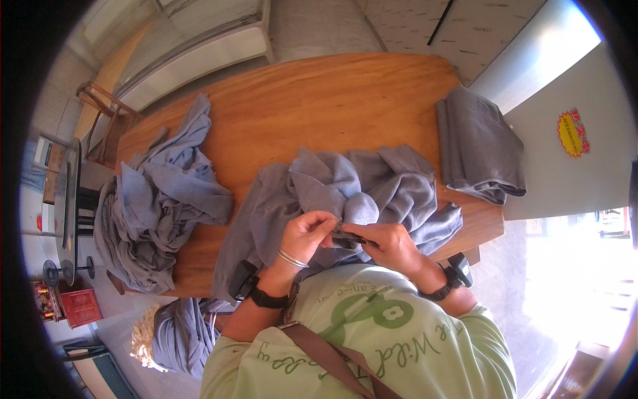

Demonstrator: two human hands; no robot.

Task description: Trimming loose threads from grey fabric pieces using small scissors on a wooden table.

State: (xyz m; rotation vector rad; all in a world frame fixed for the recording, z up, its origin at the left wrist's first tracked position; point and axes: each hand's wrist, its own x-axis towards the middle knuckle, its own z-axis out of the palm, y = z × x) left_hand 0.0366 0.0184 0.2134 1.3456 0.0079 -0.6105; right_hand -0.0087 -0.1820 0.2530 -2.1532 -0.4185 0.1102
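Note:
A heap of crumpled grey cloth (324, 174) lies on the wooden table in front of me. At its near side my left hand (308, 237) pinches a bit of the cloth between thumb and forefinger. My right hand (391, 244) meets it there, its thumb pointing left and its fingers curled around a small dark object (356, 239). That object is mostly hidden, so its kind is unclear. Just beyond the fingertips a rounded, paler bulge of cloth (362, 208) stands up; what fills it cannot be seen.
A second grey cloth heap (164, 199) hangs over the left end of the wooden table (324, 99). Folded darker grey cloth (476, 144) lies at the right end, beside a pale panel (553, 129). A wooden chair (112, 124) stands beyond the left corner; bundled cloth (182, 331) is below.

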